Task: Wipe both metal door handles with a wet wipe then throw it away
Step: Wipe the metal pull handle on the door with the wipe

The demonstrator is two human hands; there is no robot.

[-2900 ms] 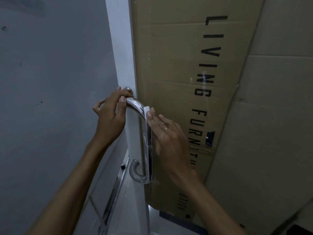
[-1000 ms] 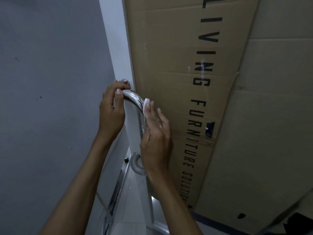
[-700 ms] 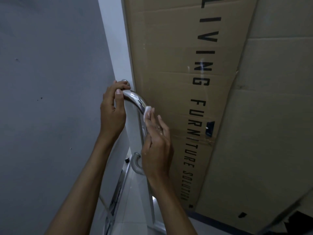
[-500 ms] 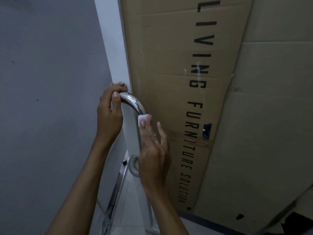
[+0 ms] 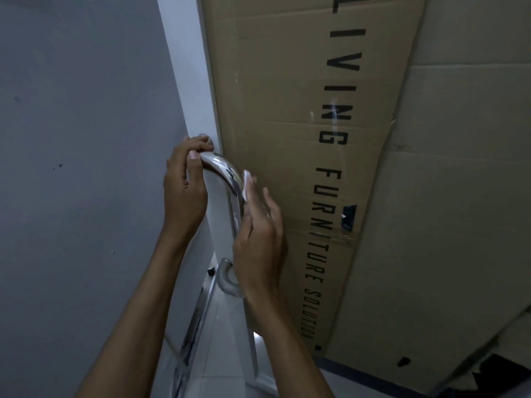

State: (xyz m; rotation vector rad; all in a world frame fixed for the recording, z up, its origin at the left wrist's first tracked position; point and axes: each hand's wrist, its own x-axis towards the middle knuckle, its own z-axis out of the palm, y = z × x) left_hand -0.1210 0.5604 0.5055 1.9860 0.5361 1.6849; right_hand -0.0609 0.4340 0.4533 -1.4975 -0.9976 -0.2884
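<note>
Our right hand (image 5: 258, 239) presses a small white wet wipe (image 5: 247, 183) against the shiny metal door handle (image 5: 227, 173), right at its top bend. The fingers are mostly straight and a bit spread, with the wipe tucked between them and the metal. Our left hand (image 5: 184, 193) is curled round the top end of the same handle, where it joins the white door edge (image 5: 192, 81). The thumb lies on top of the bar. The handle runs down from there, and its lower curve (image 5: 227, 280) peeks out just under our right wrist. To the right of the handle leans a big brown cardboard box (image 5: 287, 96) with black letters, and we cannot see what is inside it. To the left of the handle is a plain grey wall (image 5: 80, 139). Below the handle is a pale tiled floor (image 5: 224, 354).
</note>
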